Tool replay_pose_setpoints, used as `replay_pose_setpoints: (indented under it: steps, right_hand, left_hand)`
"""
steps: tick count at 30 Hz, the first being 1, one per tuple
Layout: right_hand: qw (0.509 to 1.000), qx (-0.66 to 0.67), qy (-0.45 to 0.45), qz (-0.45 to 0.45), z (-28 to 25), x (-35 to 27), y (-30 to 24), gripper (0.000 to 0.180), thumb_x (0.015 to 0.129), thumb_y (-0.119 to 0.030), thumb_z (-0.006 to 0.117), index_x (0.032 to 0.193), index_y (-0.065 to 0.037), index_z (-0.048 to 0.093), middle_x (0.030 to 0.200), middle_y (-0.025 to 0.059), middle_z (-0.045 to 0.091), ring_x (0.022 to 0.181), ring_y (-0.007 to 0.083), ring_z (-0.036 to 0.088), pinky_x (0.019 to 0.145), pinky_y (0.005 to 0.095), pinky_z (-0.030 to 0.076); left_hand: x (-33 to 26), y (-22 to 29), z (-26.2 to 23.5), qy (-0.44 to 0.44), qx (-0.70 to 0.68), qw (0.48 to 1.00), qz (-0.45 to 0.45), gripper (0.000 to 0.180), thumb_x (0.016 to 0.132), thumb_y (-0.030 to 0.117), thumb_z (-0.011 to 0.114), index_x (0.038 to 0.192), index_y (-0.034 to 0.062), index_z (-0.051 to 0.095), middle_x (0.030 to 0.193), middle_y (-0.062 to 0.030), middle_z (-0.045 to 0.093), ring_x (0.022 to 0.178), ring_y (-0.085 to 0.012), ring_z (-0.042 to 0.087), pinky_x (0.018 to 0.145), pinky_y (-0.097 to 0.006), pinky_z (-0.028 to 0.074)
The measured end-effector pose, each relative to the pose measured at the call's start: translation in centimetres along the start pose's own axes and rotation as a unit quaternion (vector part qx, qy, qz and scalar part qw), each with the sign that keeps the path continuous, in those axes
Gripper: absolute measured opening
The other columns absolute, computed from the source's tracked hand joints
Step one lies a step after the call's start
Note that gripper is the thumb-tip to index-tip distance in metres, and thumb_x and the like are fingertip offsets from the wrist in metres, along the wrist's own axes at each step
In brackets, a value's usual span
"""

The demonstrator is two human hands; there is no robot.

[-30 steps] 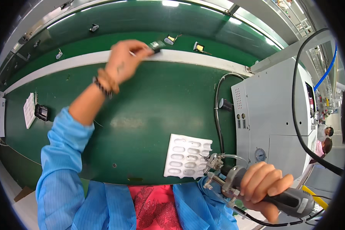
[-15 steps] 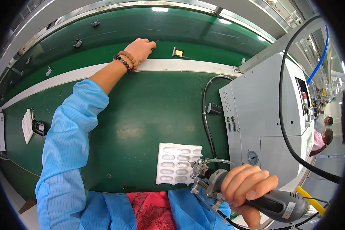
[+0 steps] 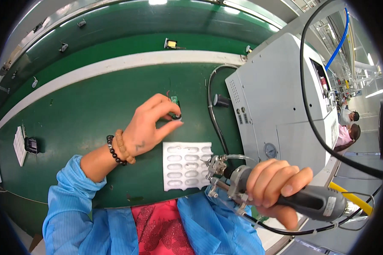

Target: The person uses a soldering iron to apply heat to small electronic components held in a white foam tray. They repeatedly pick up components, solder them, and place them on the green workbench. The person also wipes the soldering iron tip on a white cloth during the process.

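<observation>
My left hand (image 3: 145, 123) pinches a small dark part with a green circuit board (image 3: 174, 100) and a thin red wire, over the green table. Thumb and fingers hide much of it. My right hand (image 3: 276, 191) is wrapped round a dark grey electric screwdriver (image 3: 312, 202), which lies slantwise with its metal head toward the left. A clear tube (image 3: 239, 157) runs to that head. Just left of the screwdriver's tip lies a white moulded tray (image 3: 167, 168) with rows of oval pockets.
A grey machine (image 3: 281, 102) with a gauge and a black hose stands on the right, a dark cylinder (image 3: 221, 100) beside it. Beyond the white rail (image 3: 115, 63), a green belt carries small parts, including a yellow one (image 3: 171, 43). A black part (image 3: 31, 145) lies far left.
My left hand has come back from the belt to above the table, bringing the small circuit-board part. My right hand keeps the screwdriver beside the tray. The view has shifted somewhat.
</observation>
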State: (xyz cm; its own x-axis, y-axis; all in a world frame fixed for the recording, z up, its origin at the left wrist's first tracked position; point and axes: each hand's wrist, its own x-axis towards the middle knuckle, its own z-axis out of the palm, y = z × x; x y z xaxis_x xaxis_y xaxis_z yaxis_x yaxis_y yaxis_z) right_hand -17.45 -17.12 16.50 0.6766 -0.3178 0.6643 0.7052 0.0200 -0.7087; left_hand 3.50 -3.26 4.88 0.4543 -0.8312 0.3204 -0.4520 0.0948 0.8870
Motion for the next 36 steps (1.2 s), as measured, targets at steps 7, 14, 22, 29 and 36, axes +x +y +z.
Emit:
replay_pose_setpoints:
  steps: [7, 14, 22, 29, 36]
  right_hand:
    - [0.999, -0.011, -0.032, -0.004, -0.7, -0.5, -0.6, 0.050, 0.085, -0.037, 0.078, 0.103, -0.005, 0.044, 0.068, 0.0025, 0.056, 0.051, 0.0149, 0.055, 0.047, 0.0290, 0.047]
    - [0.999, -0.002, -0.033, -0.017, -0.5, -0.4, -0.1, 0.052, 0.084, -0.040, 0.078, 0.104, -0.005, 0.045, 0.069, 0.0025, 0.056, 0.051, 0.0149, 0.055, 0.048, 0.0290, 0.048]
    - [0.998, -0.036, -0.052, -0.006, 0.1, 0.6, 1.1, 0.055, 0.086, -0.049, 0.072, 0.104, -0.005, 0.045, 0.066, -0.0003, 0.054, 0.049, 0.0098, 0.054, 0.043, 0.0218, 0.047]
    - [0.997, -0.054, -0.048, -0.015, 0.3, 1.3, 3.0, 0.057, 0.086, -0.052, 0.071, 0.106, -0.005, 0.046, 0.066, -0.0004, 0.054, 0.049, 0.0098, 0.054, 0.043, 0.0219, 0.046]
    - [0.997, -0.054, -0.051, 0.005, 0.6, 1.8, 4.6, 0.059, 0.085, -0.054, 0.071, 0.106, -0.005, 0.046, 0.065, -0.0005, 0.054, 0.048, 0.0099, 0.053, 0.043, 0.0224, 0.045]
  left_hand:
    - [-3.2, 1.5, 2.4, 0.015, 0.026, 0.997, 0.064, 0.024, 0.083, -0.005, 0.066, 0.106, -0.0005, 0.065, 0.104, -0.0171, 0.068, 0.093, -0.0303, 0.067, 0.079, -0.036, 0.054]
    - [-4.8, 0.7, 3.9, -0.086, 0.011, 0.995, 0.054, 0.030, 0.084, -0.005, 0.064, 0.114, 0.0003, 0.063, 0.110, -0.0153, 0.069, 0.100, -0.0331, 0.066, 0.087, -0.039, 0.053]
    - [-5.1, -0.8, 4.4, -0.057, 0.066, 0.990, 0.107, 0.025, 0.080, 0.000, 0.071, 0.104, 0.0014, 0.066, 0.109, -0.0128, 0.067, 0.101, -0.0298, 0.064, 0.083, -0.039, 0.053]
    - [-5.4, -1.7, 4.8, -0.026, 0.044, 0.997, 0.060, 0.031, 0.074, 0.003, 0.077, 0.103, 0.0024, 0.065, 0.096, -0.0123, 0.068, 0.089, -0.0304, 0.066, 0.078, -0.039, 0.053]
    - [-5.3, -1.7, 4.7, -0.023, 0.029, 0.998, 0.052, 0.033, 0.074, 0.002, 0.078, 0.103, 0.0024, 0.063, 0.095, -0.0124, 0.068, 0.088, -0.0300, 0.066, 0.078, -0.039, 0.053]
